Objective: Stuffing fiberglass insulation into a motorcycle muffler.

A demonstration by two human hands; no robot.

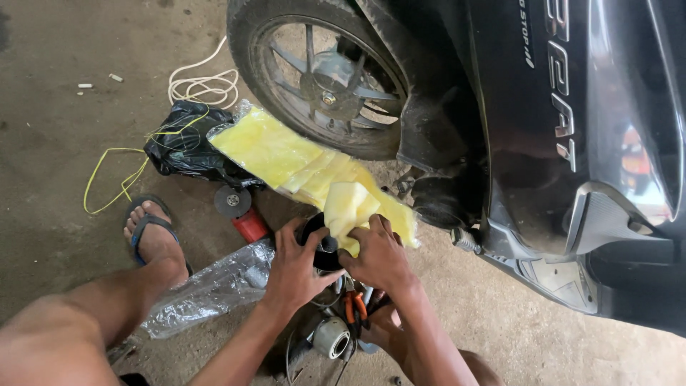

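Foot: a foot in a blue sandal [151, 230] rests on the concrete floor [50, 107] at 9 o'clock of the hands; I note a yellow wire [107, 179] and a coil of white cord [204, 86] beyond it at 11 o'clock.
Black bag: a crumpled black plastic bag [182, 146] lies near the wheel, a small grinder with a red body [239, 211] just below it.
Clear wrapper: a clear plastic bag [214, 289] lies at 8 o'clock of the left hand, contents not legible to me.
Left hand: left hand [299, 268] has its fingers spread and curled round a black round part [323, 243], steadying it.
Yellow foam: a piece of yellow foam [349, 207] stands on top of the black part, touching it; a larger pack of yellow foam sheets [286, 154] lies behind at 11 o'clock.
Right hand: right hand [382, 257] has its fingers pressed together on the foam piece, pushing its lower edge against the part.
Tools: orange-handled pliers [355, 306] and a white cylinder [332, 337] lie under the wrists at 6 o'clock.
Scooter: a black scooter [557, 143] with its rear wheel [321, 75] stands at 1 o'clock.
Progress, my judgement: foam is out of its pack and being worked onto the part; most of it is not yet seated, and the part remains off the scooter.
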